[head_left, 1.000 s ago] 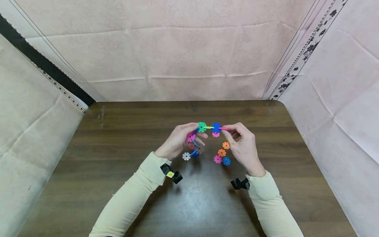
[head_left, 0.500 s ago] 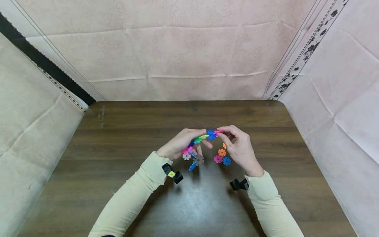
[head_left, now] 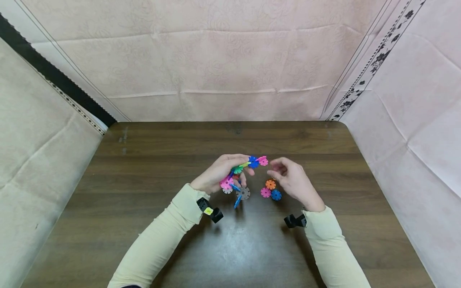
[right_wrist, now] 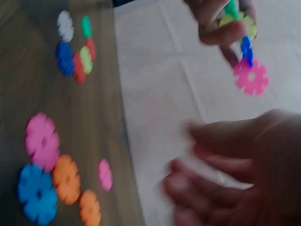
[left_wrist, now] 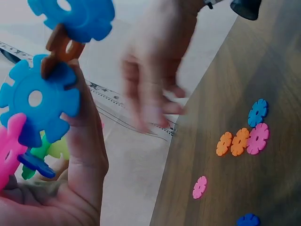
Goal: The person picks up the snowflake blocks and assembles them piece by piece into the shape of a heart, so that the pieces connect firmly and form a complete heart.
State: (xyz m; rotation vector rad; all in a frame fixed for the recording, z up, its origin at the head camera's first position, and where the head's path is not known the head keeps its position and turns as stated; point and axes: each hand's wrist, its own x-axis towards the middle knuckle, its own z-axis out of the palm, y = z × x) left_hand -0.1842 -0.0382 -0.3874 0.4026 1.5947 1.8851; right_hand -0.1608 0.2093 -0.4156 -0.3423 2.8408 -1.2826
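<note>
My left hand (head_left: 218, 172) grips a curved chain of notched plastic discs, slotted edge to edge. In the head view its far end carries a blue disc (head_left: 253, 162) and a pink disc (head_left: 263, 161); a grey disc (head_left: 244, 194) hangs at the near end. Large blue discs (left_wrist: 51, 108) of the chain fill the left of the left wrist view. The left fingers hide part of the chain. Just right of the pink end disc, my right hand (head_left: 297, 182) holds nothing, fingers loosely bent, blurred in both wrist views.
Loose discs lie on the wooden table (head_left: 230, 256) below the right hand: orange (head_left: 270, 184), pink (head_left: 265, 193) and blue (head_left: 276, 195). A white disc (right_wrist: 66, 26) and several other colours lie by the left hand. Pale cloth (head_left: 230, 80) hangs behind and beside the table.
The right hand has let go of the pink end disc and drawn away to the right. Meanwhile the chain has tilted and dropped a little towards the person, still in the left hand.
</note>
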